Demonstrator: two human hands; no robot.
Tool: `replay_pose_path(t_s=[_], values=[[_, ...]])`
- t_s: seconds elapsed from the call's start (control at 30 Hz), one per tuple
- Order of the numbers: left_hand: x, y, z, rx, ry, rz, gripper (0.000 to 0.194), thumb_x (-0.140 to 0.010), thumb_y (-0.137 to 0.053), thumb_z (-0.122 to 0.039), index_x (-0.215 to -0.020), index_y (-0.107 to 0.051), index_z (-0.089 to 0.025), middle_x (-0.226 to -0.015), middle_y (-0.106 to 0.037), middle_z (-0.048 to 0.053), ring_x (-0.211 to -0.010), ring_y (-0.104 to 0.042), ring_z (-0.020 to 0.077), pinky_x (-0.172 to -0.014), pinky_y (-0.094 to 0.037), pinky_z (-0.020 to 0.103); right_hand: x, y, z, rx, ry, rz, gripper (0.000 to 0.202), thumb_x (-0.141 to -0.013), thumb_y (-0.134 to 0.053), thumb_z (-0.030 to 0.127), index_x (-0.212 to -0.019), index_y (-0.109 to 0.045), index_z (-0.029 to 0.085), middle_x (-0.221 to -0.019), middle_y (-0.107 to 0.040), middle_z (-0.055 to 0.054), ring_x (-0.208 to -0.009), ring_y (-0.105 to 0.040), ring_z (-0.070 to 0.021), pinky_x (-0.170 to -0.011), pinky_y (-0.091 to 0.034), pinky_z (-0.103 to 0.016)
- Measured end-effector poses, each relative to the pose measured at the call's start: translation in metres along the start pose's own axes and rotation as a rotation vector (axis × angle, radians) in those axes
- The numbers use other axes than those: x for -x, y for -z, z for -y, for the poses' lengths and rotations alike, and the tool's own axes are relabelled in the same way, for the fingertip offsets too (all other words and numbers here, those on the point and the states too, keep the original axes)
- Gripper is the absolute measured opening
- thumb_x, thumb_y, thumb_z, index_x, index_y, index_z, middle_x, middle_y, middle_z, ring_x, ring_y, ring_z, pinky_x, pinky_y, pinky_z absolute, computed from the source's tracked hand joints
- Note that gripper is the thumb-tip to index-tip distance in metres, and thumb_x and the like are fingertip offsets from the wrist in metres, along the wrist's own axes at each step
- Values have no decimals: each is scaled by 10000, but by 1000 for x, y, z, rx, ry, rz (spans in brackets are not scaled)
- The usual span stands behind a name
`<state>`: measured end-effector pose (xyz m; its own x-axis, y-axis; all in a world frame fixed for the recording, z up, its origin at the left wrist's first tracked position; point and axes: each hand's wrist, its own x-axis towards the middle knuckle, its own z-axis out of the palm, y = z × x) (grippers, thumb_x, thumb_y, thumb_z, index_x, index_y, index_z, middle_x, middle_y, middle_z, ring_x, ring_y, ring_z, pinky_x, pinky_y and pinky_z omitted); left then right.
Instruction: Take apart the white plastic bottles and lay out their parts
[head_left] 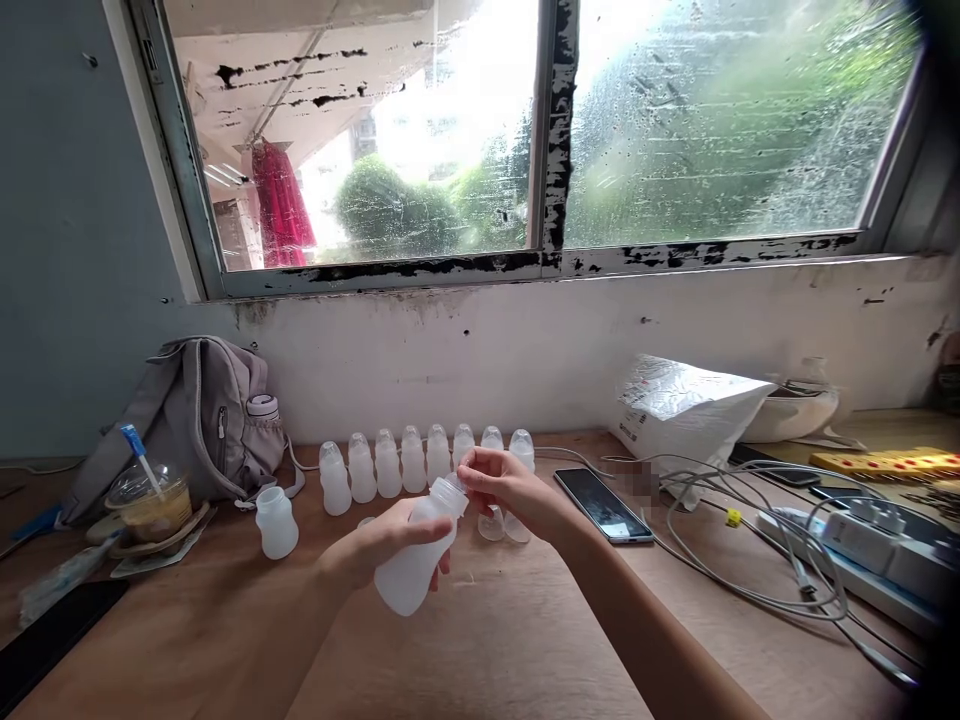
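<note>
My left hand is wrapped round a frosted white baby bottle, which tilts with its neck up to the right above the table. At the bottle's mouth, my right hand has its fingers pinched together; what they hold there is too small to make out. Behind both hands, a row of several capped baby bottles stands near the wall. Clear dome caps sit on the table just beyond my right wrist. To the left, another frosted bottle stands upright without a cap.
On the left are a grey backpack and an iced drink cup with a straw. A phone, a white foil bag, tangled cables and a power strip occupy the right. A window rises above the wall.
</note>
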<state>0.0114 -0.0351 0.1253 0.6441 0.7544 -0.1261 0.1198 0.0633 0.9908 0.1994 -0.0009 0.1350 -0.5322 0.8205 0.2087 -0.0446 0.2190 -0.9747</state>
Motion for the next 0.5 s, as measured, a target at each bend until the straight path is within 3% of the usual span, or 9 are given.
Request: replay_pose_path(t_s=[0.2, 0.5], values=[[3, 4, -4, -69, 76, -15, 536, -735, -384, -617, -1067, -433, -199, -815, -566, 54, -472, -520, 109, -433, -385, 224, -1, 4, -3, 34, 21, -32, 349, -674, -589, 487, -658, -507, 148, -538, -447, 34, -476, -418, -70, -445, -318, -194], [3, 10, -3, -412, 14, -144, 357, -668, -580, -435, -902, -580, -166, -836, -551, 17, -755, -501, 159, -623, -373, 233, -2, -1, -4, 213, 78, -20, 260, -672, -616, 405, -687, -608, 146, -566, -533, -7, -547, -490, -122, -521, -385, -246]])
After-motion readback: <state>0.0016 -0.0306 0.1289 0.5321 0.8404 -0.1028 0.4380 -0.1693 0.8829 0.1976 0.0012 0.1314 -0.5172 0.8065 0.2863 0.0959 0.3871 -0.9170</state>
